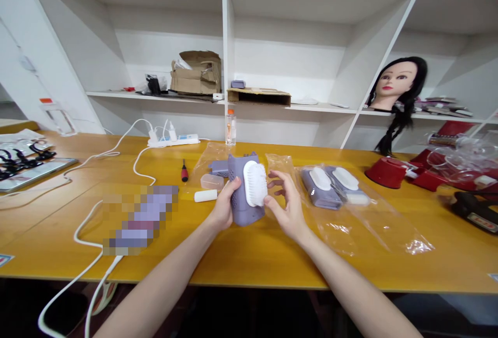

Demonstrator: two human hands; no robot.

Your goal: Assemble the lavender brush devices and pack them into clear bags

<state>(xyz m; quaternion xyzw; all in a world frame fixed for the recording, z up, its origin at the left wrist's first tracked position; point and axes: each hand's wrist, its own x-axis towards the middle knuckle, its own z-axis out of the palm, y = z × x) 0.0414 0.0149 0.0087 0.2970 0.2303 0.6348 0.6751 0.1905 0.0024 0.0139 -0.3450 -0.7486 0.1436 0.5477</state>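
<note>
Left hand [222,206] closed around the lower part of a lavender-grey perforated plastic holder [240,209], fingers clamped on its body. Holder stands nearly upright between both hands, raised over the table, with a white oval bristle brush [256,183] seated on its face. Right hand [286,204] open, fingers spread apart, thumb [267,200] at the brush's lower edge, apparently touching it. Beyond the left fingers: a small translucent plastic box [212,181], a white rounded bar [205,196] and a red-handled screwdriver [184,171], all apart from the hand, on a yellow wooden table [249,268]. A lavender-grey plastic part [218,168] lies behind the box. Right of the right fingers: a clear plastic bag [361,229] with two matching lavender-grey holders with white brushes [330,187]. Left of the left wrist: a pixel-blurred patch [140,219], contents unreadable. Farther ahead of the fingers: a white power strip [173,141] with white cables [112,154] and a clear bottle with an orange cap [231,128].
</note>
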